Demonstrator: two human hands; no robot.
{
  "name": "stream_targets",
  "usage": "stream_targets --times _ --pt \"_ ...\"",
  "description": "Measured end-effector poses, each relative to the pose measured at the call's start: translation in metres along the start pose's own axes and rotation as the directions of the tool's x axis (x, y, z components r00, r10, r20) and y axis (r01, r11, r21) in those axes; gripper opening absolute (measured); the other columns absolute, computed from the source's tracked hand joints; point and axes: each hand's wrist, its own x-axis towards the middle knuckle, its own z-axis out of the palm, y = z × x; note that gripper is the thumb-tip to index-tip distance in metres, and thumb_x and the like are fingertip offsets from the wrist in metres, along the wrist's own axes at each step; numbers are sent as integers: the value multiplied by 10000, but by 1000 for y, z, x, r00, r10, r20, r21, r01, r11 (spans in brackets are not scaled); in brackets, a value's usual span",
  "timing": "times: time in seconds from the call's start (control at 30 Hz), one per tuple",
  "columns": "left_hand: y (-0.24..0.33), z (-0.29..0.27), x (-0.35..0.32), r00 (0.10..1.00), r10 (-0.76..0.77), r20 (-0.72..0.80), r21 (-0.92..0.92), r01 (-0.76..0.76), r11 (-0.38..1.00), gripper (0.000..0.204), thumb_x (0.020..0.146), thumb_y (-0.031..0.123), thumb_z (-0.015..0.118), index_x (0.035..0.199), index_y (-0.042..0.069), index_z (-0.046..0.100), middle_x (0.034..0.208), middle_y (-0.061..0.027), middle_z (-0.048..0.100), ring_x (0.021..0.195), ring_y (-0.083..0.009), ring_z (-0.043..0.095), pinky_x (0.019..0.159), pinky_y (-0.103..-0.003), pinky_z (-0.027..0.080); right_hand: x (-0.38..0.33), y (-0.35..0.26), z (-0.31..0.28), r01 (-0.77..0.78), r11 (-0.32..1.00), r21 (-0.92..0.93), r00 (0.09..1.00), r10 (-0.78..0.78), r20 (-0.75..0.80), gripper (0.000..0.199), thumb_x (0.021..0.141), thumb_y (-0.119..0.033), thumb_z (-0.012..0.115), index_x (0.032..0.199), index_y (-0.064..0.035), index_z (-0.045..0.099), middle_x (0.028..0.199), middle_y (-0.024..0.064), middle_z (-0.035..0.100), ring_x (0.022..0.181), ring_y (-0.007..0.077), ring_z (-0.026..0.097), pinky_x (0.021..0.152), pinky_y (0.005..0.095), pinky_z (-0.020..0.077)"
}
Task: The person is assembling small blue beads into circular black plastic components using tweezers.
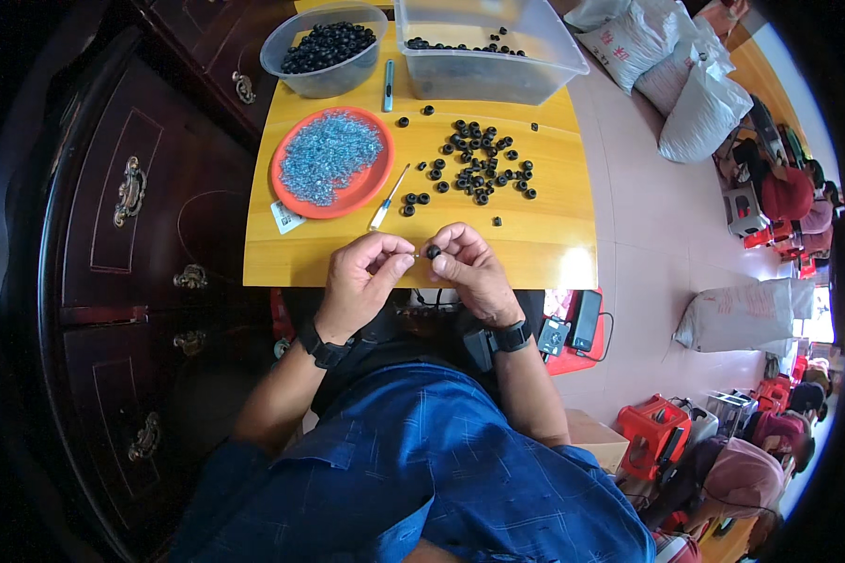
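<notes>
Above the near edge of the wooden table, my two hands meet. My right hand (pixel 474 272) pinches a small black round piece (pixel 433 251) between thumb and fingers. Close beside it, my left hand (pixel 361 280) has thumb and forefinger pressed together, with what looks like a thin small tip toward the black piece; I cannot make out what it is. Beyond my hands lies a slim screwdriver (pixel 379 216) with a pale handle. A red plate (pixel 355 208) heaped with small shiny silvery-blue parts stands at the left. Several loose black round pieces (pixel 477 174) are scattered right of it.
At the back stand a clear round tub (pixel 296 83) of black pieces and a clear rectangular bin (pixel 483 80). A utility knife (pixel 389 86) lies before them. Dark drawers (pixel 113 197) flank the table's left; a red stool (pixel 573 359) with devices stands right. People sit farther right.
</notes>
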Motion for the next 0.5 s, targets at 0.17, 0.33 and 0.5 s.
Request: stream_targets --times 0.17,0.33,0.5 --pt "10 11 3 993 117 25 84 -118 989 70 898 -3 665 968 -14 664 826 -23 660 709 -76 618 641 -227 500 -3 4 -4 -46 989 138 998 39 52 231 917 -41 685 1129 -66 598 1003 26 678 855 96 646 783 250 548" --pt "15 11 6 980 185 67 276 -196 941 88 859 -23 694 944 -22 668 825 -56 670 708 -102 648 636 -236 509 -4 6 -11 -63 997 50 998 63 3 246 912 -40 695 1147 -49 622 969 12 683 848 90 655 786 248 560" --pt "9 18 10 982 179 64 263 -190 946 74 835 -23 718 888 -2 671 773 -45 659 634 -94 615 581 -237 488 -8 1 -12 -62 997 47 998 61 27 206 905 -37 704 1101 -41 643 982 25 691 908 101 667 830 263 560"
